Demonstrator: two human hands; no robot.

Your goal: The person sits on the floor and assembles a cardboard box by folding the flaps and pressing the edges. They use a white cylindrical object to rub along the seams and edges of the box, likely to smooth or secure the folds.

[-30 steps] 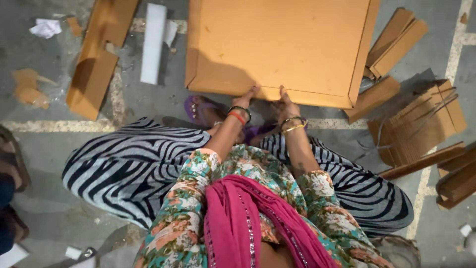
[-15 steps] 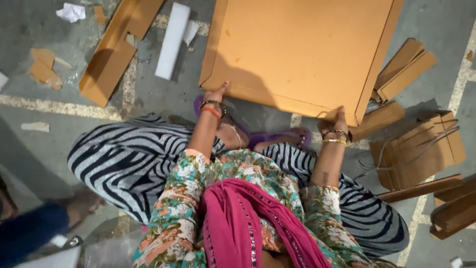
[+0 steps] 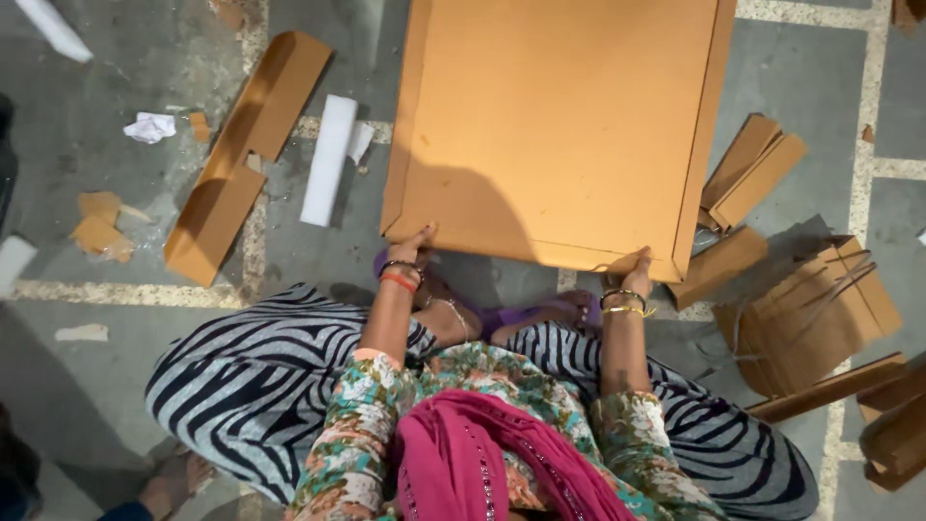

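One large cardboard sheet (image 3: 564,125) lies flat on the floor; the left hand (image 3: 413,246) and right hand (image 3: 637,267) each pinch its near edge, fingers curled. Left of the sheet lie one long cardboard strip (image 3: 246,154) and one white foam bar (image 3: 328,159), bare floor between.

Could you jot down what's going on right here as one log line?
left hand: grips near edge of cardboard sheet | right hand: grips same edge | sheet: flat on floor | cardboard strips: right

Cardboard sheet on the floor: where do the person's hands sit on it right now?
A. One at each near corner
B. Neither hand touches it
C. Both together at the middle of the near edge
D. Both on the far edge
A: the left hand is at the near left corner of the large cardboard sheet and the right hand at the near right corner.
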